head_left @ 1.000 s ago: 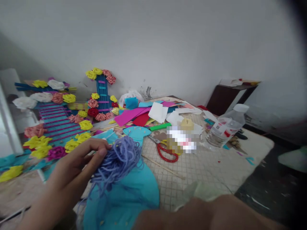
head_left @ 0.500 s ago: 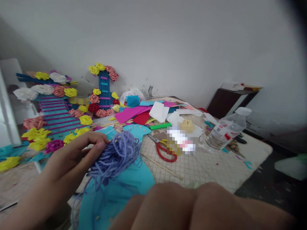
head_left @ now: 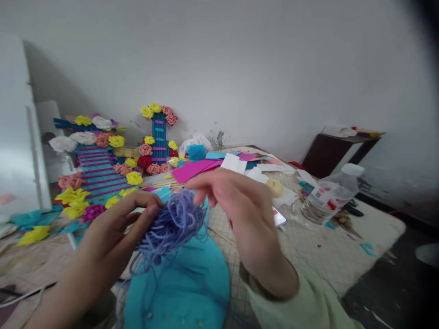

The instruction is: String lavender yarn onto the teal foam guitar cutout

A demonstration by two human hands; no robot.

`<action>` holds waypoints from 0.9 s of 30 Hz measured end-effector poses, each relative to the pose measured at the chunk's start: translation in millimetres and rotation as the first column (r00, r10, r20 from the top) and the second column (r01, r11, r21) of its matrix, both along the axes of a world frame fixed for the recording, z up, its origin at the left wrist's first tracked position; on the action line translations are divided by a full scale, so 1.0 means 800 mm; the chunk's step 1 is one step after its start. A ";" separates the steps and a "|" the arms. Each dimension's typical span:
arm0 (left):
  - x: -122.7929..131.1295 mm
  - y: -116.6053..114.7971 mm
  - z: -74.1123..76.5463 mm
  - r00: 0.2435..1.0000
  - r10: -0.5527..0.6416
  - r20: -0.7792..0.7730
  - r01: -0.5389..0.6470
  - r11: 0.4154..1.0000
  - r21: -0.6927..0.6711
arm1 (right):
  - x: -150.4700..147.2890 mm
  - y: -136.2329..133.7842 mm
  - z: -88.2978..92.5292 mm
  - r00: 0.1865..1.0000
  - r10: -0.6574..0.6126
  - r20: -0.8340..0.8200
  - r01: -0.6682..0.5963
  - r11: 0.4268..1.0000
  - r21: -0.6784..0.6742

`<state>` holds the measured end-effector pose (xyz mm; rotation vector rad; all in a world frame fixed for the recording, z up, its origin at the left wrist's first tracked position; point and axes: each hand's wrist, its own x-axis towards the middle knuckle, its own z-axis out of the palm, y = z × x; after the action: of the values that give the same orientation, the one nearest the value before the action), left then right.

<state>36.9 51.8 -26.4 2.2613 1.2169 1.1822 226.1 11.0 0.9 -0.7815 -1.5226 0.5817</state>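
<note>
My left hand (head_left: 115, 230) is closed on a tangled bunch of lilac-blue yarn (head_left: 173, 224), thumb and fingers pinching its left side. The yarn rests on top of a turquoise paper shape (head_left: 185, 285) studded with small beads. My right hand (head_left: 240, 205) reaches in from the right, its fingertips curled in a pinch at the top right of the yarn bunch; whether a strand is in them I cannot tell. A pale green sleeve covers my right forearm.
A blue and magenta stair model (head_left: 99, 171) with paper roses stands at the left, a smaller blue tower (head_left: 159, 137) behind. Coloured paper sheets (head_left: 194, 169), sticks, a plastic water bottle (head_left: 327, 196) and a phone (head_left: 278, 215) lie on the gridded mat (head_left: 308, 242). A dark side table (head_left: 332, 148) stands at the right.
My right hand has risen from the bottom edge to the yarn bunch, hiding the red scissors. The view has shifted slightly. My left hand keeps its grip.
</note>
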 end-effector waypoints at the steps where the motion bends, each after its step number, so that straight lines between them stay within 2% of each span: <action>1: -0.001 -0.001 0.001 1.000 0.017 -0.024 -0.016 0.999 0.030 | -0.001 0.014 0.000 0.999 -0.034 0.040 0.035 0.999 -0.022; 3: -0.001 -0.002 0.001 0.994 0.069 -0.084 -0.058 0.989 0.133 | -0.006 0.041 -0.011 0.987 -0.026 0.159 0.045 0.992 -0.114; 5: 0.000 -0.001 0.000 0.985 0.118 -0.128 -0.081 0.962 0.261 | -0.012 0.061 -0.027 0.970 0.108 0.219 -0.055 0.971 -0.233; 7: 0.001 -0.001 -0.002 0.980 0.144 -0.139 -0.089 0.935 0.343 | -0.016 0.071 -0.039 0.938 0.291 0.189 -0.218 0.918 -0.330; 9: 0.001 -0.001 -0.003 0.982 0.141 -0.129 -0.087 0.931 0.355 | -0.017 0.074 -0.042 0.886 0.445 0.129 -0.367 0.844 -0.392; 11: 0.000 -0.001 -0.002 0.987 0.120 -0.110 -0.079 0.942 0.325 | -0.016 0.073 -0.038 0.861 0.502 0.082 -0.434 0.808 -0.399; 12: -0.001 -0.001 -0.001 0.989 0.103 -0.104 -0.066 0.949 0.309 | -0.015 0.072 -0.034 0.868 0.492 0.071 -0.431 0.816 -0.385; 14: -0.002 -0.001 0.001 0.992 0.074 -0.098 -0.041 0.954 0.297 | -0.014 0.070 -0.029 0.919 0.385 0.082 -0.344 0.887 -0.309; 16: -0.003 -0.001 0.003 0.994 0.056 -0.095 -0.026 0.956 0.291 | -0.014 0.069 -0.026 0.972 0.207 0.115 -0.185 0.967 -0.177; 18: -0.002 -0.002 0.004 0.997 0.031 -0.066 -0.014 0.971 0.240 | -0.017 0.067 -0.025 0.990 0.018 0.139 -0.013 0.999 -0.037; 20: 0.000 -0.005 0.004 1.000 -0.005 0.006 0.004 0.991 0.137 | -0.020 0.066 -0.026 0.985 -0.104 0.137 0.097 0.994 0.060; 22: 0.002 -0.009 0.005 0.992 -0.049 0.118 0.051 0.999 -0.013 | -0.021 0.066 -0.027 0.980 -0.157 0.123 0.144 0.984 0.109; 25: 0.002 -0.014 0.007 0.947 -0.051 0.317 0.126 0.967 -0.220 | -0.020 0.068 -0.029 0.973 -0.216 0.085 0.201 0.968 0.150; 27: -0.002 -0.015 0.008 0.928 -0.018 0.373 0.144 0.939 -0.313 | -0.017 0.071 -0.029 0.955 -0.292 0.049 0.278 0.942 0.186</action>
<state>35.4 39.7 -19.9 1.7311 1.0699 1.1915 212.6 67.6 -22.5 -0.8741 -1.4730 0.1994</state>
